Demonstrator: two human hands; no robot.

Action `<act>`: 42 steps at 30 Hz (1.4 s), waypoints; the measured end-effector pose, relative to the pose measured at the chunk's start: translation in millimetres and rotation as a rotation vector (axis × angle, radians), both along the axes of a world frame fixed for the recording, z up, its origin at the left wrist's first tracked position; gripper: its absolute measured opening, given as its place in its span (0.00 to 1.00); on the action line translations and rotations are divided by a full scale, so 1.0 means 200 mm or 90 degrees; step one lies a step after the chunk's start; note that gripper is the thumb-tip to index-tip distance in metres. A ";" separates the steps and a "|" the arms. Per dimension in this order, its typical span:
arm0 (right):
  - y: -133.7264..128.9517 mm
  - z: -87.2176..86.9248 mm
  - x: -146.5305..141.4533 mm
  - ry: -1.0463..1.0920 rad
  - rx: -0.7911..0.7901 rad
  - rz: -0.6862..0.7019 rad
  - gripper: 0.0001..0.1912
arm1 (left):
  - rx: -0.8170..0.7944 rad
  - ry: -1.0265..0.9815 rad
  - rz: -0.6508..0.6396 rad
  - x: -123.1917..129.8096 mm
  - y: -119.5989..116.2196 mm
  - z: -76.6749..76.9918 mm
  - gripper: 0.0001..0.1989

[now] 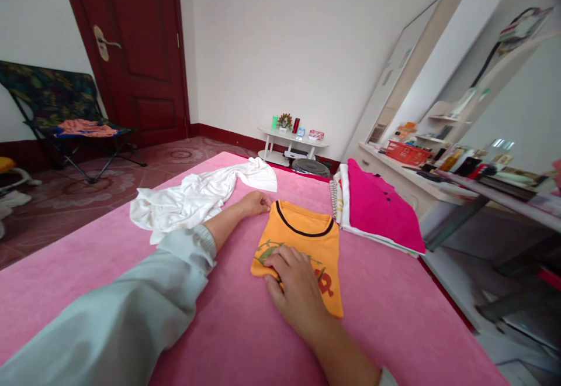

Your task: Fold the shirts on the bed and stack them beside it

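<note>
A folded yellow-orange T-shirt [304,220] with a black-trimmed neckline lies on the pink bed cover [228,316]. Its front carries a green leafy print and a reddish one. My left hand [255,203] reaches to the shirt's far left corner, fingers pinched together on its edge. Across the lower front rests my right hand [298,286], fingers bent over the print and thumb apart near the bottom edge. Part of the print is hidden under it. Beyond my left forearm a white garment [197,196] lies crumpled.
At the right edge of the bed is a stack of folded clothes with a magenta shirt [379,204] on top. A dresser with a red basket [407,153] and bottles stands beyond it. A low white table [291,135] is by the wall; a folding chair [79,123] stands left.
</note>
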State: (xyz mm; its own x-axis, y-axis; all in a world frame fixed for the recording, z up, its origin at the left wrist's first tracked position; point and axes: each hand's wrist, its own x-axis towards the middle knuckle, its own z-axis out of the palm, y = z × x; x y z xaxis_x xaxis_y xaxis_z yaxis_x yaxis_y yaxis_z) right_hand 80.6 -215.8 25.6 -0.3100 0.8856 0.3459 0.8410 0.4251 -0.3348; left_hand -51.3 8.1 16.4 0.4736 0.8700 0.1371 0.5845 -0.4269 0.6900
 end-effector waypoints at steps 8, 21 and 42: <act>0.01 -0.02 0.00 0.013 -0.021 -0.009 0.08 | 0.118 -0.014 0.015 0.01 0.13 0.02 0.08; 0.00 0.00 -0.01 0.033 -0.030 -0.006 0.08 | 0.197 0.007 0.085 0.03 0.07 -0.06 0.14; 0.05 0.15 0.44 -0.176 -0.151 -0.476 0.19 | -0.227 -0.025 0.103 -0.06 -0.64 0.10 0.22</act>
State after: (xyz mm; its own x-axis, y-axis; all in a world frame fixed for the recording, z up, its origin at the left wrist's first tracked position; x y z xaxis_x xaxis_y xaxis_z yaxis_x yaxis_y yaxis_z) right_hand 167.9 -205.2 56.5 0.3426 0.9316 0.1215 0.9387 -0.3342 -0.0848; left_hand -63.6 -120.0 35.5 0.3270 0.9291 -0.1725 0.5952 -0.0607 0.8013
